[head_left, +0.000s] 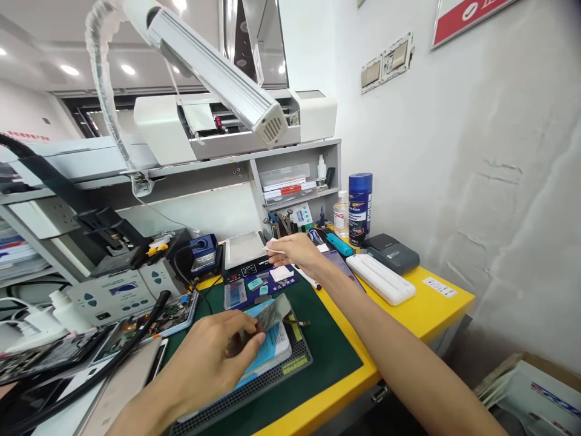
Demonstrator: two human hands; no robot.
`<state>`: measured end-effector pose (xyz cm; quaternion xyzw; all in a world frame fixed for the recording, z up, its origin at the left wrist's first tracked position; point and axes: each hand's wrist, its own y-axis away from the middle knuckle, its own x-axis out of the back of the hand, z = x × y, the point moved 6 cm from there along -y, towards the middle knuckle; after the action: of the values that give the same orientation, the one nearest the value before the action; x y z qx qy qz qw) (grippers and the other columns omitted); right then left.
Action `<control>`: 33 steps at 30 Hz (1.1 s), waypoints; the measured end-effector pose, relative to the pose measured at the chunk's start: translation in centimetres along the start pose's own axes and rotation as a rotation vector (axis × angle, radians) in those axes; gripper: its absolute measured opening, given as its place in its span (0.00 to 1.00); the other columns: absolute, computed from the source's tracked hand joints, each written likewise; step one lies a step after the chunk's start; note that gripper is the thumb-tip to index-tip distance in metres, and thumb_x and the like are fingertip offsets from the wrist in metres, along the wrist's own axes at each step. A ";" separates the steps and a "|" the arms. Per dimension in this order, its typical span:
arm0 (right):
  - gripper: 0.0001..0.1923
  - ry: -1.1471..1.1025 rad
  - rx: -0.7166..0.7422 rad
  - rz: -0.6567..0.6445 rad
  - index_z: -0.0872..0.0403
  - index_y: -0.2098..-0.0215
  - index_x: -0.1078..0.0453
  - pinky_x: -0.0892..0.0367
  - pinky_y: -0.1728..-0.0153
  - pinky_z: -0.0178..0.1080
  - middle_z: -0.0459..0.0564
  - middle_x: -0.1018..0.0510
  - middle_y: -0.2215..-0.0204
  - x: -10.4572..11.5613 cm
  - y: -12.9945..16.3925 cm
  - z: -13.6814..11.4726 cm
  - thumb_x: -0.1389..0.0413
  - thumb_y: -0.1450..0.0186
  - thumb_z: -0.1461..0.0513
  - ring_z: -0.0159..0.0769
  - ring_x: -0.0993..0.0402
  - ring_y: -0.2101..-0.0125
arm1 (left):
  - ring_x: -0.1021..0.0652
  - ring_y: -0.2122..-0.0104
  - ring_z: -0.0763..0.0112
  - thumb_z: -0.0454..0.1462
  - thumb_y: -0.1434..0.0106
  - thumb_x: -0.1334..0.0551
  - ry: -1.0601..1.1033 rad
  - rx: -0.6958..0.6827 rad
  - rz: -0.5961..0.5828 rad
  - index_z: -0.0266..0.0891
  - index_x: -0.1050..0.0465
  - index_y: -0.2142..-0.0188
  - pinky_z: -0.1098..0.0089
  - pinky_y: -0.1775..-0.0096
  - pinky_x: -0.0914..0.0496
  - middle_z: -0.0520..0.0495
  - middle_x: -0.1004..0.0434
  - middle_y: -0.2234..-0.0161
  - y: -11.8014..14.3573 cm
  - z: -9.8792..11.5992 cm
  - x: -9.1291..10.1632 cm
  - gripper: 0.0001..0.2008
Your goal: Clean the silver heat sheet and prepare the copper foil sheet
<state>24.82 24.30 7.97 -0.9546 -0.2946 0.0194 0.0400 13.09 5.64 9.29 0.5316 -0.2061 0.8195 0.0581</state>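
Note:
My left hand (222, 348) is closed, thumb and fingers pinching a thin, grey, reflective panel (273, 310) tilted above the work surface. A short ribbon-like strip (299, 323) shows at the panel's right side. Below it lies a blue-and-white flat pack (272, 350) on a black perforated pad (302, 348). Farther forward, my right hand (297, 251) pinches a small white wipe (271, 244) near the right edge of a flat heating plate (245, 248). Beneath that hand a white square pad (281, 274) and small teal pieces (255, 284) rest on a dark blue mat.
A green mat (333, 357) covers the yellow bench (436, 315). Phones and an opened device (149, 324) crowd the left, beside a soldering station (122, 290). A blue spray can (360, 206) and a white case (381, 278) stand right. A lamp (218, 72) hangs overhead.

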 end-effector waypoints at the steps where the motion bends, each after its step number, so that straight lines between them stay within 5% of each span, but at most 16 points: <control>1: 0.10 0.008 -0.007 -0.059 0.59 0.56 0.28 0.24 0.64 0.41 0.50 0.22 0.61 0.4 0.2 -0.2 0.42 0.29 0.59 0.35 0.22 0.65 | 0.22 0.73 0.67 0.45 0.32 0.44 0.020 0.016 0.006 0.44 0.23 0.66 0.75 0.80 0.35 0.46 0.19 0.66 0.1 0.0 0.0 0.14; 7: 0.11 0.008 -0.026 -0.475 0.62 0.67 0.24 0.24 0.60 0.40 0.50 0.18 0.71 2.0 2.9 -1.9 0.34 0.37 0.59 0.36 0.19 0.69 | 0.20 0.65 0.63 0.47 0.31 0.46 0.051 0.064 0.022 0.44 0.23 0.66 0.76 0.78 0.33 0.46 0.21 0.66 0.5 0.1 -0.2 0.17; 11: 0.16 0.021 -0.120 -0.750 0.64 0.70 0.22 0.25 0.60 0.39 0.54 0.17 0.73 0.2 4.8 -0.8 0.28 0.46 0.58 0.41 0.17 0.70 | 0.21 0.67 0.65 0.48 0.30 0.46 0.123 0.089 0.048 0.43 0.25 0.67 0.77 0.76 0.30 0.47 0.21 0.67 0.8 -0.2 -0.2 0.16; 16: 0.18 -0.015 -0.260 -0.943 0.63 0.70 0.22 0.25 0.59 0.40 0.53 0.17 0.74 -2.7 5.1 2.7 0.26 0.49 0.57 0.42 0.16 0.70 | 0.22 0.69 0.67 0.47 0.30 0.46 0.072 0.073 0.088 0.42 0.25 0.68 0.75 0.71 0.29 0.48 0.21 0.69 1.0 -0.5 -0.1 0.17; 20: 0.20 -0.074 -0.297 -1.007 0.62 0.71 0.24 0.24 0.61 0.40 0.51 0.17 0.74 -3.4 4.7 4.3 0.27 0.49 0.54 0.43 0.16 0.69 | 0.23 0.70 0.68 0.46 0.29 0.46 0.024 0.032 0.122 0.43 0.24 0.67 0.74 0.71 0.29 0.48 0.22 0.69 1.3 -0.3 0.0 0.16; 26: 0.09 -0.079 -0.245 -0.983 0.59 0.66 0.26 0.24 0.64 0.40 0.45 0.20 0.72 -1.6 4.0 4.4 0.40 0.31 0.60 0.33 0.20 0.70 | 0.22 0.67 0.69 0.46 0.29 0.46 0.010 0.054 0.078 0.43 0.26 0.65 0.74 0.68 0.30 0.49 0.23 0.66 1.6 -0.5 -0.4 0.15; 33: 0.09 -0.098 -0.205 -0.922 0.59 0.65 0.28 0.25 0.65 0.40 0.45 0.22 0.70 0.3 3.3 4.4 0.41 0.29 0.60 0.33 0.23 0.70 | 0.23 0.68 0.69 0.46 0.28 0.47 -0.032 0.054 0.031 0.43 0.27 0.64 0.72 0.63 0.31 0.49 0.24 0.66 1.4 -0.9 -0.9 0.15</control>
<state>26.67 22.03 3.29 -0.7213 -0.6895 0.0156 -0.0641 12.25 4.86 7.80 0.5426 -0.1929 0.8170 0.0277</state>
